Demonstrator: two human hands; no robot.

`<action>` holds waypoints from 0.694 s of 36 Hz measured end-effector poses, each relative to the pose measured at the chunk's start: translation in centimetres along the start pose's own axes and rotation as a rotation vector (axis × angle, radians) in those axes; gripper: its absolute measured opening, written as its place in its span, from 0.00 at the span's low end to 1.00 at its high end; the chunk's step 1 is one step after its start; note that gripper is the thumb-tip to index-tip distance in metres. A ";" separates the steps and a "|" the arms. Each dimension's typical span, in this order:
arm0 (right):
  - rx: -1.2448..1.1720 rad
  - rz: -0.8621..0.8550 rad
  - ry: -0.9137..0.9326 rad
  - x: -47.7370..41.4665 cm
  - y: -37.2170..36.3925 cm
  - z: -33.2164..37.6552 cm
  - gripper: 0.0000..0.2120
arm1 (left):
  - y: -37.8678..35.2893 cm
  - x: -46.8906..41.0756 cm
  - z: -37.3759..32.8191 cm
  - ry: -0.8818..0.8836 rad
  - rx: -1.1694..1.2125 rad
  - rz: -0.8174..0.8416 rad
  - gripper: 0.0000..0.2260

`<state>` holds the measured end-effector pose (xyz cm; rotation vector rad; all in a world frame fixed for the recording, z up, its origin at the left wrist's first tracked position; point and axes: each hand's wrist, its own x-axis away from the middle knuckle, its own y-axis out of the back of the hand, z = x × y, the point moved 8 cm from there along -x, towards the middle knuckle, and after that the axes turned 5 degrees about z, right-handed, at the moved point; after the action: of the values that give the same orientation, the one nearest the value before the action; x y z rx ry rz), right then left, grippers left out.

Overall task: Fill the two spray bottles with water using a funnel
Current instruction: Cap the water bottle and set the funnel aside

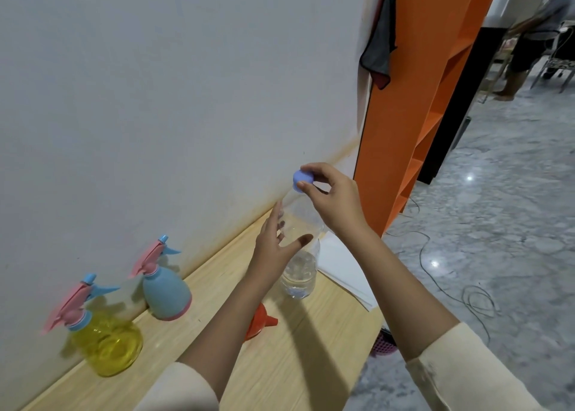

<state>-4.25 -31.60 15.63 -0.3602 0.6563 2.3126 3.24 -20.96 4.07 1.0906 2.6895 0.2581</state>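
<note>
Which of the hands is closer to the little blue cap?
Right. The right hand pinches the blue cap between thumb and fingertips. The left hand is lower, open beside the clear bottle, away from the cap.

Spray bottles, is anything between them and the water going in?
Yes. Both the yellow spray bottle and the blue spray bottle wear their trigger heads, closing their necks. The water bottle has its blue cap at its mouth, pinched by the right hand. The orange funnel lies on the table, in neither neck.
</note>
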 end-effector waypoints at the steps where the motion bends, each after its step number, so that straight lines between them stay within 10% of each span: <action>1: 0.017 -0.015 0.011 0.0 0.1 0.1 0.11 | -0.2 0.0 0.0 -0.001 -0.010 -0.004 0.39; 13: 0.122 -0.075 -0.021 -0.6 -0.5 -0.6 0.14 | -0.7 -0.5 0.4 0.027 -0.085 0.002 0.41; 20: -0.052 0.329 -0.128 -0.2 -2.2 -2.1 0.23 | -1.1 -0.9 0.3 0.053 -0.090 0.063 0.41; 25: -0.020 0.194 -0.082 -0.6 -1.4 -2.3 0.17 | -1.3 -0.4 0.2 0.039 -0.098 0.033 0.41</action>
<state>-2.68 -32.33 13.45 -0.2167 0.6528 2.5050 2.76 -22.15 3.61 1.1124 2.6630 0.4166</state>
